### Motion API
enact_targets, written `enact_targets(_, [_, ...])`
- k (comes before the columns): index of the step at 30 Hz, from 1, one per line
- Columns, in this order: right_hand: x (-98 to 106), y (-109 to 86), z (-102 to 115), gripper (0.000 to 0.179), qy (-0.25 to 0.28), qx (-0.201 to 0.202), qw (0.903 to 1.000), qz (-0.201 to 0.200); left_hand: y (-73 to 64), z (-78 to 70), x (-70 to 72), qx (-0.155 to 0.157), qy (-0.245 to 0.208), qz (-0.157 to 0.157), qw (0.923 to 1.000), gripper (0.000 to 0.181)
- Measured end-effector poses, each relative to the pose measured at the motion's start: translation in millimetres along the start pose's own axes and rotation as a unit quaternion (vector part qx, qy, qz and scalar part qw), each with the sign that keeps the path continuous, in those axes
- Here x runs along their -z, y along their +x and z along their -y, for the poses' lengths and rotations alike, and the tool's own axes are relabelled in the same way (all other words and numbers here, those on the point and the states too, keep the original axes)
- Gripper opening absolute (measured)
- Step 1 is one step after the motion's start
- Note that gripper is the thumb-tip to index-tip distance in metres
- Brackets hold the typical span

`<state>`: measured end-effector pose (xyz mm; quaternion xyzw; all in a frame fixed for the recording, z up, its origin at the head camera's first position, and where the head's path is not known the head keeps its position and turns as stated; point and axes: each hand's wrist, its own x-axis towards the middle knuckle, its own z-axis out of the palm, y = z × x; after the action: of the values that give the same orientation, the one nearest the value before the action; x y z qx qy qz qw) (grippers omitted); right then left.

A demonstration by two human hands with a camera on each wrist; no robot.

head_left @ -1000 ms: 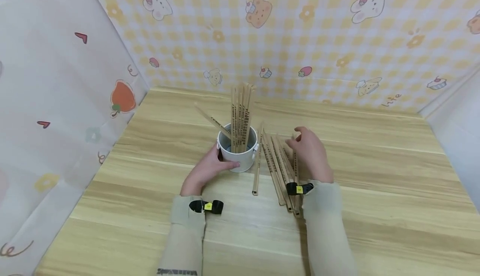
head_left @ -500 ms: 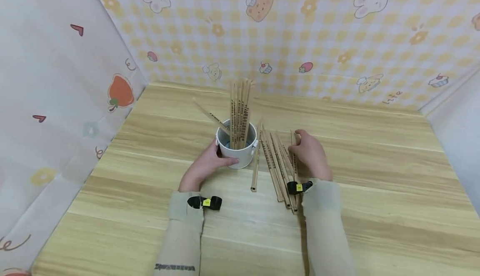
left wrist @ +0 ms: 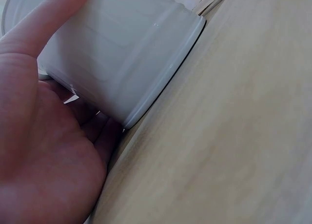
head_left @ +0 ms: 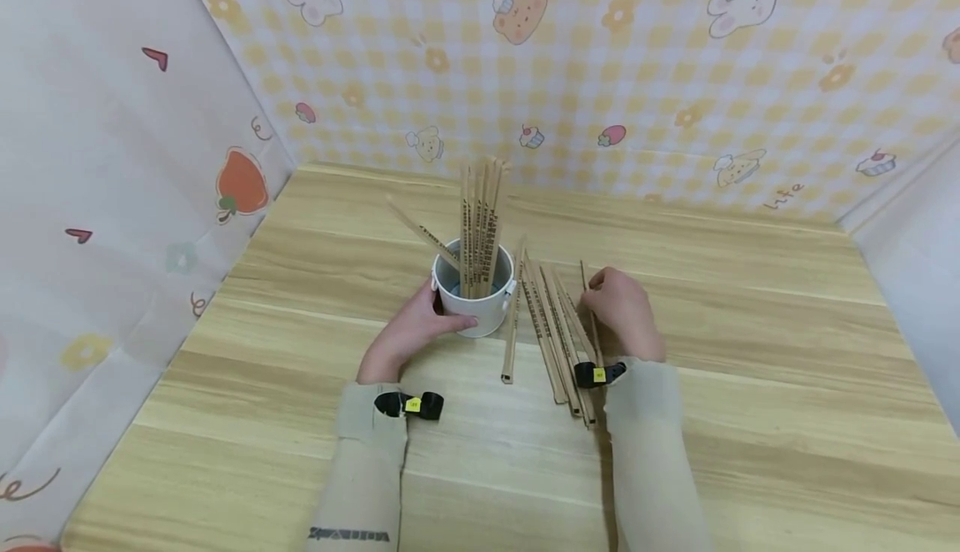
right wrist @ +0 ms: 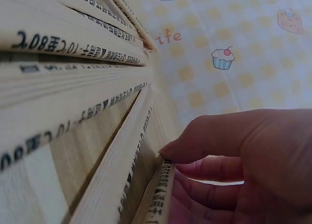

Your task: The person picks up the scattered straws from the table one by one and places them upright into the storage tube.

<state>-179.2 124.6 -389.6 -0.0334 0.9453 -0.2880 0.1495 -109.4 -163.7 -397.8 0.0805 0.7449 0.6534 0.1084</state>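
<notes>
My left hand (head_left: 408, 331) holds a small white metal bucket (head_left: 483, 318) from the left side, thumb across its front and fingers behind it. Inside stand several paper-wrapped straws (head_left: 480, 227) with dark print; one straw (head_left: 422, 232) leans out to the left. To the bucket's right, more wrapped straws (head_left: 551, 343) lie loosely fanned on the table. At their right side my right hand (head_left: 624, 306) pinches one wrapped straw (right wrist: 158, 194) between thumb and fingers. In the head view, that straw's lower part is hidden by the wrist camera.
Wood-grain planks cover the table (head_left: 750, 352). Behind it hangs a yellow checked cloth (head_left: 570, 77) with cartoon prints. A white printed sheet (head_left: 127, 202) borders the left side. Each sleeve cuff carries a black wrist camera (head_left: 590, 374).
My right fingers have closed onto the rightmost wrapped straw and turned it onto its narrow edge. The left hand and bucket stay put; the head view has shifted slightly.
</notes>
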Motion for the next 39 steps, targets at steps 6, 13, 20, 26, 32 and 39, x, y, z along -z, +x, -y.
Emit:
enact_targets(6, [3.3,2.4,-1.2,0.033,0.033,-0.007,0.9994,-0.01,-0.2,-0.9,0.4,0.006,0.001,-0.003,1.0,0.093])
enact_targets(13, [9.8,3.8,1.3,0.039,0.06,0.019,0.9946,-0.083,0.8,0.5,0.5,0.002,0.001,-0.002,1.0,0.094])
enact_targets(20, [19.2,-1.7,12.8,0.039,0.109,0.03,0.9845,-0.134,6.6,18.7,2.9,-0.001,0.001,-0.008,1.0,0.093])
enact_targets(26, [28.8,-11.2,27.2,0.032,0.162,0.043,0.9692,-0.18,7.5,26.7,3.6,-0.011,0.013,-0.016,0.9997,0.093])
enact_targets(32, [34.1,-19.8,39.7,0.028,0.209,0.073,0.9471,-0.232,7.1,26.1,3.8,-0.005,0.024,-0.019,0.9995,0.093])
enact_targets(39, [38.0,-26.7,50.5,0.027,0.219,0.117,0.9291,-0.274,7.3,23.0,3.5,0.002,0.015,-0.011,0.9998,0.094])
